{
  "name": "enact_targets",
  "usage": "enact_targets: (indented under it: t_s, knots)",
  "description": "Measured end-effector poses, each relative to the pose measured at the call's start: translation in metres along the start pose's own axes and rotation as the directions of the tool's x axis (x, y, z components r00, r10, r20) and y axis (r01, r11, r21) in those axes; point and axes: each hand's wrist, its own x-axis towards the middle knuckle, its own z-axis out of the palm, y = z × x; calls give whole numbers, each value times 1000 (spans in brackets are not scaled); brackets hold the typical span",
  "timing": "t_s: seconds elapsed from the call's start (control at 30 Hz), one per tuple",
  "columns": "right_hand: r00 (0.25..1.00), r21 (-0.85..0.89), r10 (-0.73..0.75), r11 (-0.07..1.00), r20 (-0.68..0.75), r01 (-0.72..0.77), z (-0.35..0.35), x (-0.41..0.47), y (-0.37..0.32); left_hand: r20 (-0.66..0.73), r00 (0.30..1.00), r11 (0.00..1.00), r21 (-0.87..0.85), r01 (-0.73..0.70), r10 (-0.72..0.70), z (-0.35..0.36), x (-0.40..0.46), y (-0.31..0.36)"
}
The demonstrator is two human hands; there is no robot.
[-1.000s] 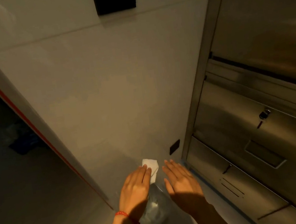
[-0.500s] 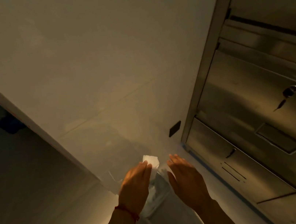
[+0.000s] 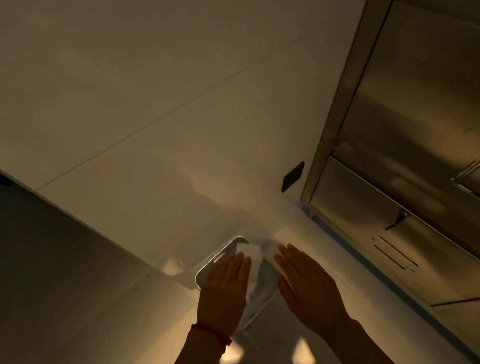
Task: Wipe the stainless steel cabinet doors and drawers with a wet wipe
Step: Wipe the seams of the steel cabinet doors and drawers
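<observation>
The small white wet wipe point(image 3: 253, 250) is blurred between the fingertips of both hands, above a transparent plastic container with a rounded rim point(image 3: 202, 273) that stands at the foot of the pale wall. The left hand point(image 3: 222, 293) and the right hand point(image 3: 309, 288) have almost straight fingers, and I cannot tell if either one really holds the wipe. The stainless steel cabinet doors and drawers point(image 3: 433, 153) are at the right, well apart from the wipe, so I judge the wiping is not started.
</observation>
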Motion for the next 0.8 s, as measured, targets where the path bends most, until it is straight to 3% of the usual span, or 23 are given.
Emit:
enact_targets:
  t_s: [0.4, 0.53, 0.8]
  knots:
    - [1000, -51, -19, 999, 3, 20, 28, -1, 2, 67, 997, 997, -59, 52, -48, 12, -4, -12]
    - [999, -59, -37, 998, -16, 36, 32, 4, 0, -2, 1000, 998, -54, 27, -27, 20, -5, -16]
    - [994, -64, -81, 995, -75, 77, 38, 9, -1, 1, 999, 999, 12, 38, -38, 26, -3, -24]
